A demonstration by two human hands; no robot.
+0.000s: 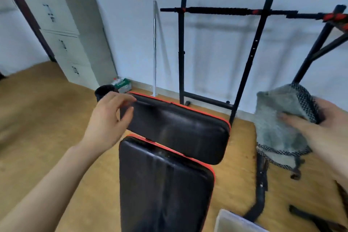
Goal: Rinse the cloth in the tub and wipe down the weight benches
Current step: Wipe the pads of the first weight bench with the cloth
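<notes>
Nearest, at the lower right edge, a pale plastic corner [232, 221] pokes into view. It is probably the tub, though too little of it shows to be sure. Just left of it the bench's near pad [165, 184] runs away from the viewer, black with a red trim, and faint streaks on it may be damp or only glare.

Beyond it sits the far pad [180, 130], set crosswise and tilted. The left hand [107, 118] is at that pad's left end, fingers curled over the top edge and thumb on the face, so it seems to grip the corner, though blur makes the contact hard to read. Off to the right, well apart from the bench, the right hand [323, 133] holds the cloth [276, 111] — a grey, fluffy rag with a checked edge, hanging bunched over the floor [47, 118].

The step in hand looks like wiping rather than rinsing. The cloth is out of the tub and one hand steadies the pad. The next move calls for swinging the cloth left onto the far pad and drawing it across while the left hand braces — firmly, since the pad may pivot.

Farther back a black rack [246, 73] stands at the wall, with a grey cabinet [75, 39] at the far left.
</notes>
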